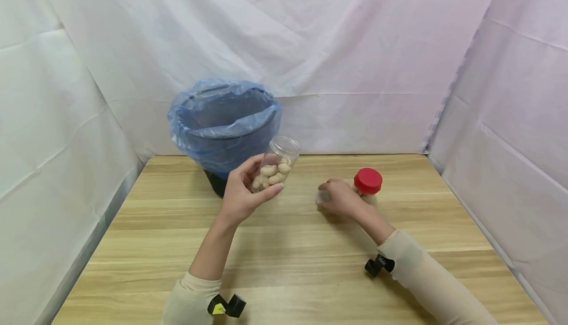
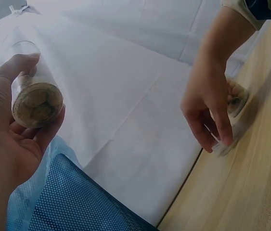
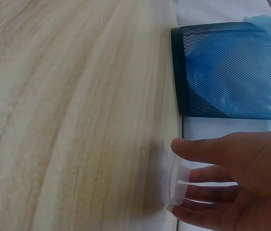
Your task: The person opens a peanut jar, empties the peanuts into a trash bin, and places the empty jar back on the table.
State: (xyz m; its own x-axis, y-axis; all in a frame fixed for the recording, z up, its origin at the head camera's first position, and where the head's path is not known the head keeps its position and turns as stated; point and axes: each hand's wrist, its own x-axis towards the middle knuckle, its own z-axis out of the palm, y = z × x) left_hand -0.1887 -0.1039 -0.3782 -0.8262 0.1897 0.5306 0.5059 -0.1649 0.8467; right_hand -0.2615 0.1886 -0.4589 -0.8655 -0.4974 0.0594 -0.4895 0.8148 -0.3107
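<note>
My left hand [image 1: 239,197] grips an uncapped clear jar [image 1: 286,148], tilted and raised over the table. Peanuts [image 1: 272,174] fill its lower part. In the left wrist view the jar's round bottom faces the camera, with nuts pressed against it. My right hand [image 1: 341,198] reaches down at the right and pinches a shallow translucent lid [image 3: 176,185] by its edge, low at the tabletop. Just behind that hand stands a second clear jar with a red lid [image 1: 368,181]; pale nuts [image 2: 234,94] show inside it, and the hand partly covers it.
A dark mesh wastebasket [image 3: 231,72] lined with a blue plastic bag [image 1: 239,152] stands at the back left of the wooden table [image 1: 293,251], close behind my left hand. White curtains [image 1: 355,68] enclose the back and both sides.
</note>
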